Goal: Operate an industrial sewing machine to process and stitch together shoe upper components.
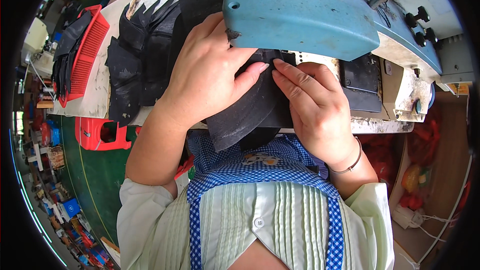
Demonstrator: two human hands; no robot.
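Note:
A curved black sheet piece (pixel 245 120), perhaps leather, lies under the blue machine head (pixel 300 17), its lower end hanging over the table's near edge. My left hand (pixel 205 70) rests on it from the left, thumb stretched out along the surface and apart from the index finger. The machine head hides that hand's other fingertips. From the right, my right hand (pixel 317 100) has its fingers together, pinching the piece at its right edge close to my left thumb. Where the machine meets the piece is hidden behind its housing.
Several stacked black pieces (pixel 142 55) lie left of my left hand on the white table (pixel 107 75). A red basket (pixel 90 55) holding more black pieces stands farther left. Below it is a red stool (pixel 102 134). Black knobs (pixel 419 17) stick out from the machine at right.

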